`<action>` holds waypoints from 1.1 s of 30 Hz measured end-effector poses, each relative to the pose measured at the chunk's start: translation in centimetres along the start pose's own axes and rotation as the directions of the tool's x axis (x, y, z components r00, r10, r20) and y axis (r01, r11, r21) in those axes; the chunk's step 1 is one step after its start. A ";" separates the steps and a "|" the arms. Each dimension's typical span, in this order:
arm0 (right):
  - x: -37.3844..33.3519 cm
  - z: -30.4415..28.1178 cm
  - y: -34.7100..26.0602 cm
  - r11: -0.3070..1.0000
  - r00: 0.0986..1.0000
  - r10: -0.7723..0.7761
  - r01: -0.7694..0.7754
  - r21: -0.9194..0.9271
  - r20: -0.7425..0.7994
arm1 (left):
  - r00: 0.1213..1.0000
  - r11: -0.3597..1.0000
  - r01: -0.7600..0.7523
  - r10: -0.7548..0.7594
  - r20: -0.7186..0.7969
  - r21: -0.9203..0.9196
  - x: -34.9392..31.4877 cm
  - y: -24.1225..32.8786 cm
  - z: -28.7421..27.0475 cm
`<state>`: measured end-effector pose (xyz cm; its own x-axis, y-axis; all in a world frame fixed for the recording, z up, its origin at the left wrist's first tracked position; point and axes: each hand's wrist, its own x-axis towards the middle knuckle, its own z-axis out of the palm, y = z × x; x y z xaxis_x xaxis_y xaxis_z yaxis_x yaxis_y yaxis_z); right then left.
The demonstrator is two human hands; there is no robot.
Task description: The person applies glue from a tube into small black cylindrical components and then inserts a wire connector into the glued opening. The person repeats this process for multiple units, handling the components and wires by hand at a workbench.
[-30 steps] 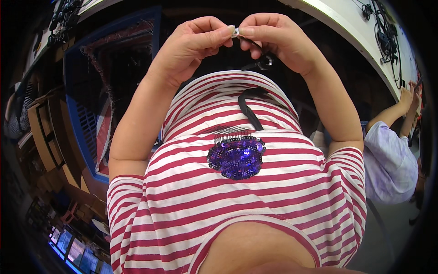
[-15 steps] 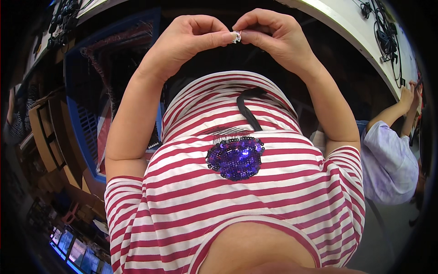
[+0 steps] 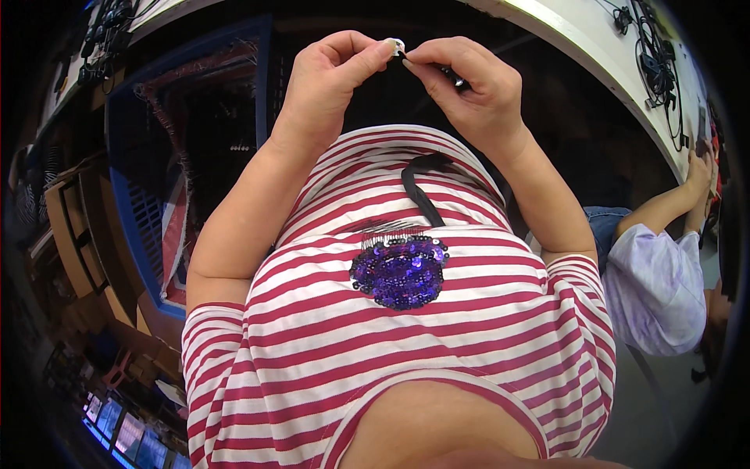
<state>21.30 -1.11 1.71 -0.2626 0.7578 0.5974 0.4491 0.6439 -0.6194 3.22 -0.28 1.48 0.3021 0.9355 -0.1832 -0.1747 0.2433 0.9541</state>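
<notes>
My left hand and my right hand meet fingertip to fingertip at the top of the view, above my red-and-white striped shirt. Between the thumbs and forefingers sits a small white piece, pinched from both sides. A dark object shows under my right hand's fingers; what it is cannot be told. A black strap runs down the shirt to a purple sequin patch.
A blue plastic crate with dark contents stands at the left, beside brown cardboard boxes. A white table edge with black cables curves along the upper right. Another person in a light shirt sits at the right.
Both hands have stayed together on the small white piece and drifted slightly up and left; the fingers have shifted their pinch a little.
</notes>
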 end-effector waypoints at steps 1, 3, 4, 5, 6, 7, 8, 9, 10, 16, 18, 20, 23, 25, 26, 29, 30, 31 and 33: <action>-0.1 0.2 0.3 0.999 0.999 -0.038 0.037 -0.022 -0.021 | 1.000 1.000 0.022 -0.022 0.001 -0.009 0.1 0.0 0.0; -0.3 0.6 0.6 0.991 0.992 -0.116 0.112 -0.067 -0.058 | 0.998 0.997 0.055 -0.054 0.014 -0.053 0.2 0.2 -0.2; -0.3 0.5 0.6 0.993 0.993 -0.106 0.103 -0.059 -0.058 | 0.997 0.995 0.071 -0.070 0.020 -0.075 0.2 0.3 -0.3; -0.2 0.5 0.6 0.994 0.994 -0.096 0.093 -0.050 -0.057 | 0.997 0.996 0.071 -0.069 0.031 -0.063 0.2 0.5 -0.3; -0.2 0.4 0.6 0.996 0.995 -0.083 0.081 -0.043 -0.057 | 0.997 0.996 0.071 -0.069 0.044 -0.049 0.1 0.7 -0.3; -0.2 0.4 0.5 0.996 0.995 -0.084 0.082 -0.036 -0.048 | 0.996 0.997 0.072 -0.070 0.057 -0.036 0.0 0.9 -0.4; 0.0 0.4 0.3 0.996 0.996 -0.084 0.083 -0.028 -0.038 | 0.997 0.998 0.060 -0.058 0.058 -0.023 0.0 1.0 -0.4; 0.0 0.4 0.1 0.996 0.996 -0.084 0.084 -0.022 -0.028 | 0.997 0.999 0.047 -0.046 0.061 -0.011 0.0 1.0 -0.5; 0.1 0.4 0.1 0.997 0.997 -0.076 0.076 -0.017 -0.022 | 0.997 0.999 0.035 -0.035 0.063 0.002 0.0 1.1 -0.5; 0.6 0.5 -0.8 0.962 0.981 0.186 -0.195 0.191 0.064 | 0.991 0.999 -0.019 0.015 0.130 0.026 -0.2 1.7 -1.1; 1.1 0.6 -1.1 0.880 0.934 0.340 -0.357 0.314 0.109 | 0.992 0.998 -0.007 0.000 0.128 0.057 0.2 2.1 -1.3; 1.3 0.9 -1.6 0.708 0.851 0.472 -0.521 0.477 0.229 | 0.996 0.995 -0.003 -0.005 0.084 0.098 0.2 2.1 -1.3; 1.9 1.4 -1.4 0.345 0.746 0.560 -0.605 0.718 0.360 | 0.999 1.000 0.005 -0.006 0.032 0.016 -0.5 0.3 -1.1; 2.5 1.9 -1.8 0.096 0.651 0.643 -0.591 0.801 0.404 | 0.981 0.995 -0.080 0.090 0.173 -0.068 -0.9 -1.9 -0.6; 2.6 2.3 -1.7 0.074 0.655 0.646 -0.565 0.822 0.392 | 0.976 0.991 -0.059 0.083 0.203 -0.122 -1.1 -2.2 -0.2; 3.7 1.4 -3.0 0.255 0.683 0.654 -0.603 0.756 0.325 | 0.980 0.965 -0.069 0.113 0.166 -0.252 -0.9 -2.2 -0.1; 3.7 1.1 -3.2 0.373 0.788 0.562 -0.513 0.773 0.251 | 0.965 0.943 -0.082 0.157 0.212 -0.323 -0.4 -2.8 -1.3; 3.9 1.6 -3.5 0.453 0.871 0.482 -0.341 0.823 0.095 | 0.969 0.931 -0.124 0.189 0.161 -0.344 -0.4 -0.5 -0.7; 5.1 0.8 -3.0 0.959 0.982 -0.168 0.182 0.218 -0.082 | 0.962 0.842 -0.169 0.254 0.100 -0.513 -0.5 1.1 -0.7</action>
<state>17.90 0.86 6.17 -0.2632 0.6277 0.7327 0.1963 0.7784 -0.5963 2.27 -0.29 2.41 0.3396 0.9363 0.0896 -0.6787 0.1779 0.7125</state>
